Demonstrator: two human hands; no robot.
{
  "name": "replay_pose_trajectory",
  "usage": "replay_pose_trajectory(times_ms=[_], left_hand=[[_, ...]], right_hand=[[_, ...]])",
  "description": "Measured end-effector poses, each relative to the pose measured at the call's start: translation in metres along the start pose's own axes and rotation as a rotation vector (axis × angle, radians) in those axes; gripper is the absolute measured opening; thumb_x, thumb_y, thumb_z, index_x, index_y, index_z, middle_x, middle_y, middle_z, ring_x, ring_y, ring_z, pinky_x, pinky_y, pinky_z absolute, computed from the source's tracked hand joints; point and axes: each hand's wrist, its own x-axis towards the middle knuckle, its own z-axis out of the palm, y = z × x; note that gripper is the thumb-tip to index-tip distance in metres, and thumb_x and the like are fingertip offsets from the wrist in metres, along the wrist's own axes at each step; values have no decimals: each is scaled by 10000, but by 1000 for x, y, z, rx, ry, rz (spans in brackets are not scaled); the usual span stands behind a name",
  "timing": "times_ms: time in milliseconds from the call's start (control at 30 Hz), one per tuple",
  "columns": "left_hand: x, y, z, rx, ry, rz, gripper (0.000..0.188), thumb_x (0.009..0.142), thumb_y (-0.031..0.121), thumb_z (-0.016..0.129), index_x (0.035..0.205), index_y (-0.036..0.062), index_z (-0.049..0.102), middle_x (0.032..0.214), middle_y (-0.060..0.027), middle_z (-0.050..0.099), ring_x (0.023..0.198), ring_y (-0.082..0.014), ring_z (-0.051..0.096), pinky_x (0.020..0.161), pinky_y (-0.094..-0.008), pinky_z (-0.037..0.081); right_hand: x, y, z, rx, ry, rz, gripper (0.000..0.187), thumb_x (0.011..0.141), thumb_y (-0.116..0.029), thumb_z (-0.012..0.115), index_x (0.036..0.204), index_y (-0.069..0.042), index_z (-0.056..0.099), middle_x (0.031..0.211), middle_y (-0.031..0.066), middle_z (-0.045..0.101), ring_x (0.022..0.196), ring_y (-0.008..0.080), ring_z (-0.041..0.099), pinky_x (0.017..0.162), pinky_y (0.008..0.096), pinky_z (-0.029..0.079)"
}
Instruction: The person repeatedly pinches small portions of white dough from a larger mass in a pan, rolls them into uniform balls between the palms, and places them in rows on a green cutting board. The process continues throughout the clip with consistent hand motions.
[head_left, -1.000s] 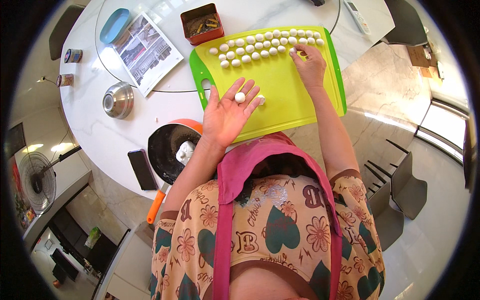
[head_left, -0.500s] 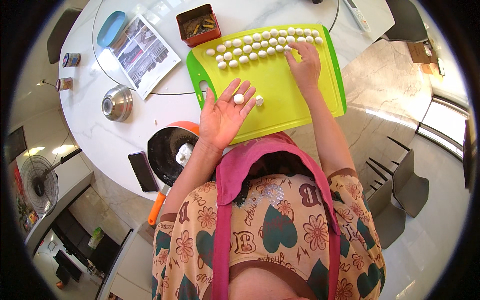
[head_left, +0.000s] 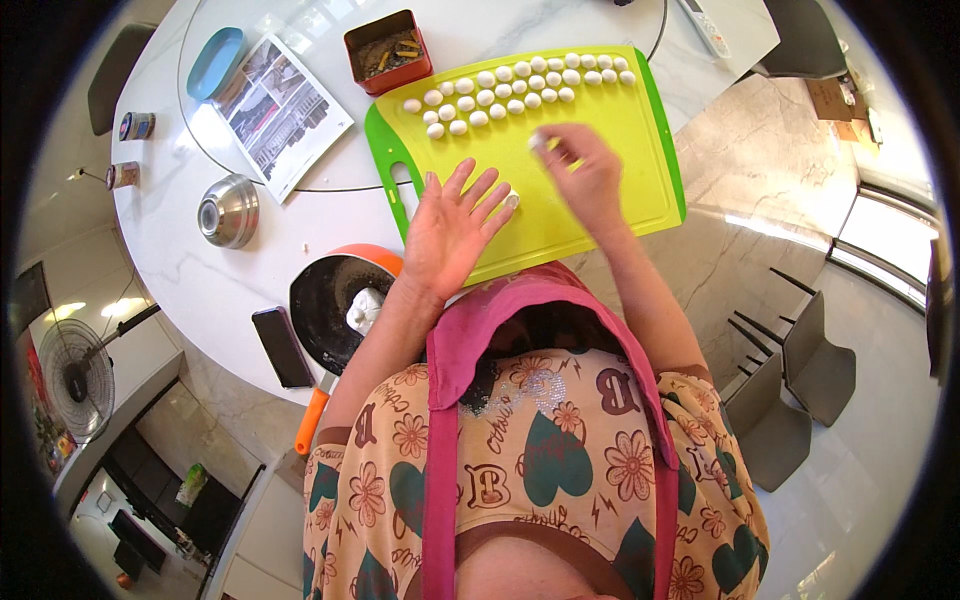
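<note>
My left hand (head_left: 447, 235) is palm up with its fingers spread, over the near left part of the yellow-green cutting board (head_left: 590, 185). Its palm bears nothing. Just beside its fingers a small white piece (head_left: 512, 200) lies on the board, partly hidden. Above the board's middle my right hand (head_left: 582, 170), somewhat blurred, pinches a small white ball (head_left: 537, 141) between thumb and fingers. Along the board's far side, several similar white balls (head_left: 485, 98) lie in slanting rows. A white dough-like lump (head_left: 365, 309) sits in the black-lined pan (head_left: 318, 318) by my left forearm.
Left of the board are a steel bowl (head_left: 228, 212), a printed sheet (head_left: 284, 118), a blue dish (head_left: 215, 62) and two small jars (head_left: 137, 126). A red tin (head_left: 388, 52) touches the far edge area. A phone (head_left: 282, 347) lies beside the pan's orange handle (head_left: 312, 420).
The ball that lay on my left palm is gone from there. My right hand has drawn back from the rows toward me and now holds a white ball.
</note>
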Motion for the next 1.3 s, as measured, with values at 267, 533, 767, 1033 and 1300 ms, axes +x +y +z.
replay_pose_trajectory(times_ms=[267,533,767,1033,1300], left_hand=[[-1,2,-13,147,-70,-66,571,1010,417,418,1420,27,341,1398,-196,417,1315,-335,409,1072,-470,385],[0,10,-24,135,-47,-33,535,993,385,470,1395,44,382,1365,-166,456,1259,-295,462,1031,-441,423],[3,21,-40,40,33,66,439,983,335,510,1312,49,463,1247,-132,524,1175,-272,517,995,-429,449],[4,14,-38,205,233,97,397,997,312,476,1282,35,486,1230,-118,534,1161,-265,527,988,-406,445],[-5,2,-15,139,77,-52,509,1044,390,308,1318,1,488,1244,-106,592,1123,-223,569,985,-401,437]], right_hand=[[59,91,-10,-303,234,80,158,744,-137,751,856,-86,651,817,41,656,688,184,613,632,339,495],[59,106,-5,-454,263,-178,148,738,-101,739,832,-96,624,862,63,630,741,241,604,641,358,491],[-16,13,-1,-269,-193,-274,218,747,-72,739,942,-73,643,932,87,622,859,261,618,723,351,510],[-41,-2,13,-173,-300,-238,201,746,-115,719,929,-81,644,830,90,624,812,278,617,710,390,508],[-36,-69,10,-263,-451,-515,314,754,-222,697,1027,-82,630,1022,47,607,980,236,569,851,399,444]])
